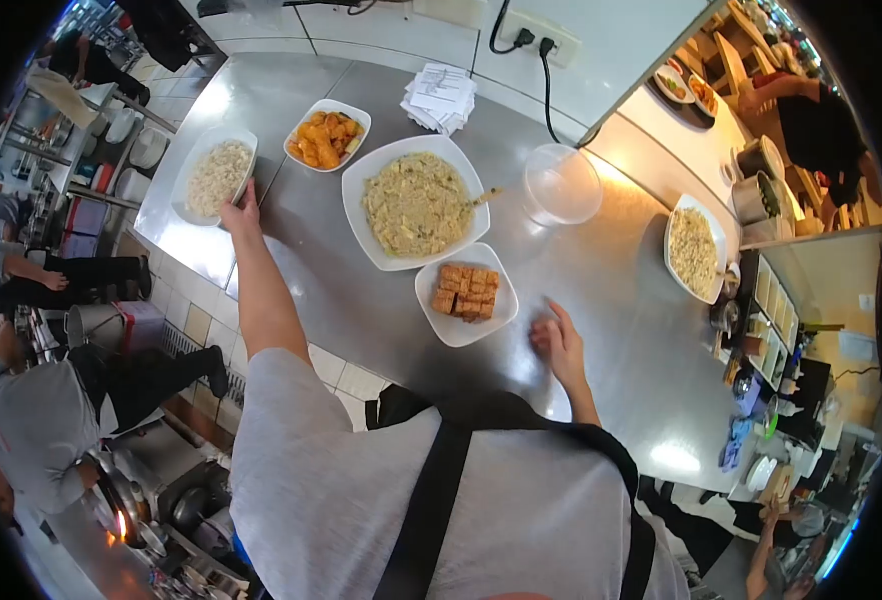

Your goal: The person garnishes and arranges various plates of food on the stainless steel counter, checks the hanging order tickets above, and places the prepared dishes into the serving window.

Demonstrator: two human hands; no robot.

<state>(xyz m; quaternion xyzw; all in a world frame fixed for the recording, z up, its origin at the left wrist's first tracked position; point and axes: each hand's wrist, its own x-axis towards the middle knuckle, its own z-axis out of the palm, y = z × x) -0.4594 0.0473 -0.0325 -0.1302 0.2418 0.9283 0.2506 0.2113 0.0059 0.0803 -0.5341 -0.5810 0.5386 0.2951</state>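
White and shallow, a rice dish (215, 178) sits at the upper left of the frame, near the end of the steel table (341, 310). The left hand (241, 208) touches its lower right edge; how firmly the fingers close on it I cannot tell, since the dish hides part of them. The right hand (560, 347), just right of the frame's middle, is empty and loosely open over the steel, its fingers spread a little.

Between the rice dish and the large bowl (416, 203) of yellowish, speckled food is a small bowl (327, 135) of glossy orange pieces. A utensil (486, 197) juts from the large bowl's right side. Just below is a square bowl (466, 295) of browned blocks, the food nearest the right hand. A clear round container (561, 185) sits to the right of the large bowl, and a stack of papers (439, 98) lies above it. Toward the right of the frame, well apart, is another white dish (695, 248) of pale, grainy food.
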